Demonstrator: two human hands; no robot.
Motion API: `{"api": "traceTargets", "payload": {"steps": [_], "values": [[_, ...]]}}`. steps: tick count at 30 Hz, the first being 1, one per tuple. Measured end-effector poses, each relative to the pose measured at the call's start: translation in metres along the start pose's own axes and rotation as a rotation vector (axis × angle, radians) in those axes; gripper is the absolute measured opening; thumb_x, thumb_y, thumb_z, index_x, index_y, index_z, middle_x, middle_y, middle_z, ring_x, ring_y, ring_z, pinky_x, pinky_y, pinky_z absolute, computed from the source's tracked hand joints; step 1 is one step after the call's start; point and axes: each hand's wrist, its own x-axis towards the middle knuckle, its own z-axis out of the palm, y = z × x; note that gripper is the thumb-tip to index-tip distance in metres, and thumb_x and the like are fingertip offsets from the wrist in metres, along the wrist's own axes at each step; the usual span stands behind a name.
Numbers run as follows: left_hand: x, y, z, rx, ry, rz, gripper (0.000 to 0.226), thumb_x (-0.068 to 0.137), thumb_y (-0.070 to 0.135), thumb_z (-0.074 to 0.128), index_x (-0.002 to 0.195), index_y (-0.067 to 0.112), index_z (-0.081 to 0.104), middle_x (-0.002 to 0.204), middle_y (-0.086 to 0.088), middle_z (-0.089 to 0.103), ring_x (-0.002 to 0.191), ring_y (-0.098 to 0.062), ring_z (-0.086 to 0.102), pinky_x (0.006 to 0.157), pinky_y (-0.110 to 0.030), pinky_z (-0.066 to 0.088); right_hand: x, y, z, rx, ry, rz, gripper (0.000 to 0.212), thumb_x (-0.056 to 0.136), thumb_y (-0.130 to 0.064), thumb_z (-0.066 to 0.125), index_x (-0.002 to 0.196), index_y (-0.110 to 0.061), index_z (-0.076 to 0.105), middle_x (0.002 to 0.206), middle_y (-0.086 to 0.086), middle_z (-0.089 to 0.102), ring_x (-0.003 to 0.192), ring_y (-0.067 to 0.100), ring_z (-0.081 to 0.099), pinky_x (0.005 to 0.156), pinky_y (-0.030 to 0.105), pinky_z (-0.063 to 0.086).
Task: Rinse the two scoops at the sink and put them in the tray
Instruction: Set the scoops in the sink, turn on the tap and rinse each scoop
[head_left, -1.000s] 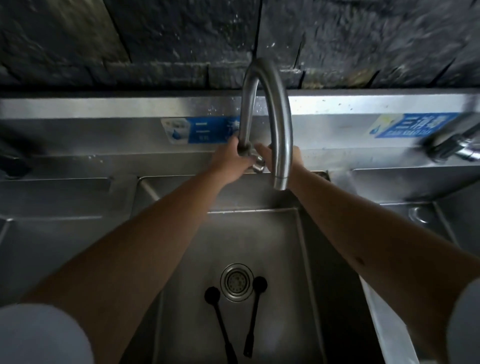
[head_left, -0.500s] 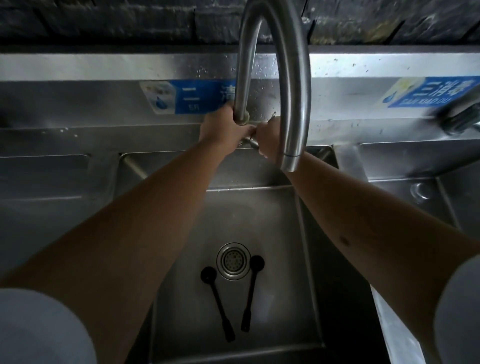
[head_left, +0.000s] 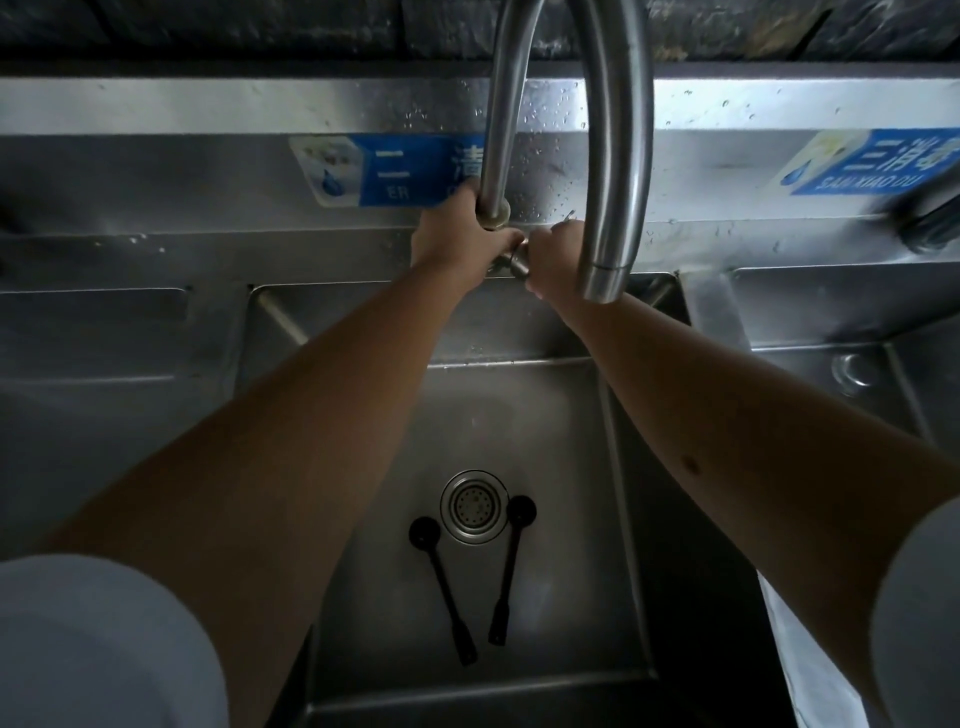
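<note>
Steel faucet (head_left: 566, 156) under both hands' grip

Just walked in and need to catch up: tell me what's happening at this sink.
A person has both hands at the base of the gooseneck faucet: the left hand and the right hand grip its valve fittings. No water is visibly running. Two black scoops lie in the sink basin beside the drain strainer, untouched.

The faucet (head_left: 613, 156) arch is cut off by the top edge above both hands, the valve at its base is mostly hidden inside the grip of the left hand (head_left: 457, 236) and right hand (head_left: 553, 260), and whether water runs cannot be told.
</note>
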Motion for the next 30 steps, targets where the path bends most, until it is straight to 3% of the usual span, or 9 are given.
{"api": "traceTargets", "payload": {"steps": [3, 8, 11, 14, 17, 21, 24, 26, 30], "values": [[-0.005, 0.003, 0.0, -0.016, -0.007, -0.041, 0.034, 0.077, 0.035, 0.075, 0.103, 0.031, 0.054, 0.084, 0.014, 0.057, 0.088, -0.021, 0.065, 0.078, -0.044, 0.06, -0.002, -0.001, 0.003, 0.012, 0.0, -0.004, 0.034, 0.103, -0.017, 0.037, 0.07, -0.02, 0.043, 0.071, -0.002, 0.045, 0.063, 0.011, 0.047, 0.068, 0.027, 0.052], [-0.034, -0.002, 0.007, -0.117, 0.08, -0.094, 0.043, 0.082, 0.027, 0.073, 0.12, 0.017, 0.056, 0.117, -0.001, 0.069, 0.106, -0.018, 0.064, 0.084, -0.029, 0.05, -0.035, 0.017, 0.012, 0.222, -0.008, 0.076, 0.041, 0.095, -0.045, 0.048, 0.104, -0.009, 0.065, 0.081, 0.008, 0.07, 0.064, 0.016, 0.066, 0.06, 0.032, 0.055], [-0.077, -0.016, 0.018, -0.171, 0.116, -0.08, 0.044, 0.087, 0.029, 0.066, 0.128, 0.018, 0.055, 0.122, -0.001, 0.068, 0.108, -0.015, 0.063, 0.084, -0.026, 0.047, -0.076, 0.046, 0.02, 0.348, -0.036, 0.105, 0.043, 0.088, -0.054, 0.055, 0.101, -0.014, 0.064, 0.08, 0.006, 0.072, 0.065, 0.017, 0.07, 0.051, 0.027, 0.054], [-0.124, -0.047, 0.041, -0.229, 0.008, -0.178, 0.031, 0.093, 0.032, 0.052, 0.119, 0.017, 0.059, 0.113, -0.006, 0.069, 0.098, -0.02, 0.065, 0.079, -0.033, 0.054, -0.121, 0.077, 0.034, 0.587, -0.288, 0.228, 0.03, 0.096, -0.035, 0.056, 0.081, -0.013, 0.068, 0.062, 0.002, 0.065, 0.052, 0.015, 0.06, 0.044, 0.025, 0.045], [-0.169, -0.078, 0.063, -0.54, -0.171, -0.398, 0.015, 0.096, 0.011, 0.045, 0.097, 0.01, 0.06, 0.09, -0.017, 0.067, 0.075, -0.025, 0.068, 0.066, -0.034, 0.059, -0.158, 0.106, 0.046, 0.723, -0.349, 0.435, 0.032, 0.098, -0.016, 0.051, 0.069, -0.009, 0.065, 0.043, -0.002, 0.058, 0.034, 0.01, 0.049, 0.036, 0.018, 0.036], [-0.216, -0.118, 0.091, -0.468, -0.264, -0.53, 0.016, 0.092, 0.003, 0.049, 0.102, 0.008, 0.06, 0.103, -0.029, 0.067, 0.094, -0.041, 0.066, 0.085, -0.052, 0.055, -0.191, 0.148, 0.062, 0.664, -0.367, 0.552, 0.019, 0.092, -0.009, 0.055, 0.092, 0.002, 0.071, 0.064, 0.011, 0.063, 0.046, 0.015, 0.053, 0.044, 0.022, 0.042], [-0.241, -0.141, 0.107, -0.489, -0.35, -0.553, 0.024, 0.082, -0.008, 0.045, 0.091, 0.004, 0.064, 0.079, -0.016, 0.068, 0.077, -0.032, 0.067, 0.066, -0.038, 0.054, -0.209, 0.186, 0.076, 0.554, -0.386, 0.533, 0.019, 0.086, -0.023, 0.066, 0.091, -0.007, 0.074, 0.076, 0.013, 0.067, 0.063, 0.021, 0.063, 0.064, 0.031, 0.052], [-0.253, -0.157, 0.12, -0.475, -0.427, -0.57, 0.026, 0.08, -0.009, 0.045, 0.087, 0.003, 0.067, 0.076, -0.013, 0.071, 0.075, -0.027, 0.069, 0.062, -0.032, 0.053, -0.215, 0.211, 0.085, 0.522, -0.379, 0.527, 0.015, 0.084, -0.027, 0.071, 0.084, -0.013, 0.075, 0.073, 0.009, 0.073, 0.063, 0.016, 0.069, 0.061, 0.025, 0.054], [-0.27, -0.189, 0.15, -0.248, -0.439, -0.658, 0.022, 0.087, 0.007, 0.055, 0.104, 0.001, 0.067, 0.105, -0.023, 0.07, 0.102, -0.034, 0.065, 0.089, -0.042, 0.053, -0.218, 0.263, 0.113, 0.438, -0.308, 0.578, 0.011, 0.083, -0.025, 0.07, 0.083, -0.015, 0.074, 0.079, 0.008, 0.075, 0.07, 0.017, 0.07, 0.057, 0.024, 0.054]]}}
